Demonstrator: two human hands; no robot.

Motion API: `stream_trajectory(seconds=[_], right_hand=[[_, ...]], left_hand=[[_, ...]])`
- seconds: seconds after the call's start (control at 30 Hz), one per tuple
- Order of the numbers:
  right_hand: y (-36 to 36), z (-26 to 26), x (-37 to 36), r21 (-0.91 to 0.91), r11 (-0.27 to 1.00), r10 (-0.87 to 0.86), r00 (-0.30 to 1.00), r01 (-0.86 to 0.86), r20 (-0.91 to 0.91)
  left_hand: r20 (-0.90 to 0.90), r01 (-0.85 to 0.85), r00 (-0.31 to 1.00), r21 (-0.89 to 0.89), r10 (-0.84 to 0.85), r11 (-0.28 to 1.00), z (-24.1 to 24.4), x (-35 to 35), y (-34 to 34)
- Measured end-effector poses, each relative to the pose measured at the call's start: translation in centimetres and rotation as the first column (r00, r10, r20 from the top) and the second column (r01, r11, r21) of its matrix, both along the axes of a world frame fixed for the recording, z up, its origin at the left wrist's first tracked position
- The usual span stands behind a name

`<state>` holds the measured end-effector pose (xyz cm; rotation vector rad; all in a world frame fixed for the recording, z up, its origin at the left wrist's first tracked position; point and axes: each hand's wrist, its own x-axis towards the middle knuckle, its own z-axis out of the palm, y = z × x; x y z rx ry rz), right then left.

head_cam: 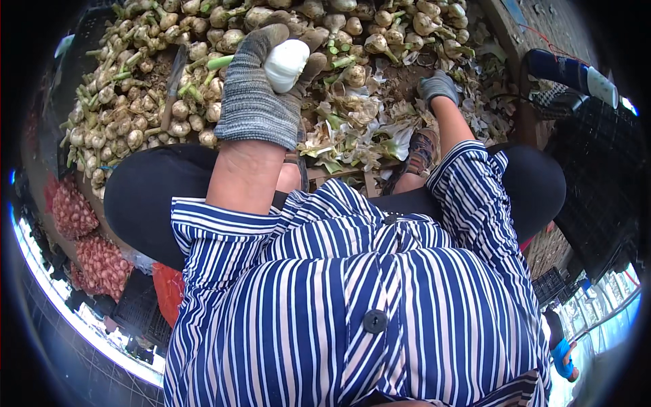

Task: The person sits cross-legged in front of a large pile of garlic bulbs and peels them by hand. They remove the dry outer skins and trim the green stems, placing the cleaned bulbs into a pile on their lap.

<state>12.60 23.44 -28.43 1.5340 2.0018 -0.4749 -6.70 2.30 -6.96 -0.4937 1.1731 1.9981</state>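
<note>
A knitted grey glove covers my left hand (269, 76), raised over the pile and closed round a clean white garlic bulb (286, 65). Unpeeled garlic bulbs (122, 122) with cut green stems lie heaped beyond and to the left of it. My right hand (438, 87), also gloved, reaches down at the right side among the loose skins; its fingers are mostly hidden, and whether they grip anything does not show. Papery garlic peelings (363, 119) lie between my feet. A long flat tool, perhaps a knife (175, 84), rests on the bulbs left of my left hand.
Red mesh sacks of bulbs (104, 264) stand at the left. A wooden board (508, 30) edges the pile on the right, with a dark blue cylindrical object (557, 68) beside it. Black plastic crates (600, 168) are at the right. Another person (563, 356) is far off at lower right.
</note>
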Motion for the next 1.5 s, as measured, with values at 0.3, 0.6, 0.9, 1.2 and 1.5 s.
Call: stream_trajectory(seconds=[0.3,0.6,0.9,1.2,1.5], right_hand=[[0.1,-4.6,2.6,-0.103,0.994,0.038,0.998,-0.033,0.053],[0.8,2.6,-3.2,-0.023,0.967,0.215,0.862,-0.253,-0.460],[-6.8,21.5,-2.7,-0.257,0.902,-0.074,0.463,-0.347,-0.883],[-8.9,21.4,-0.1,-0.119,0.944,-0.013,0.326,-0.308,-0.945],[-8.6,21.2,0.0,-0.410,0.852,-0.359,0.206,-0.326,-0.910]], left_hand=[[-0.082,0.150,0.985,-0.019,-0.151,0.988,-1.8,1.1,1.0],[-0.212,0.482,0.829,-0.195,-0.517,0.854,-5.2,0.8,2.4],[-0.249,0.736,0.644,-0.058,-0.724,0.675,-2.6,2.7,1.7],[-0.146,0.715,0.652,-0.207,-0.744,0.667,-1.6,3.2,0.3],[-0.064,0.669,0.736,0.222,-0.674,0.709,-1.8,3.8,0.4]])
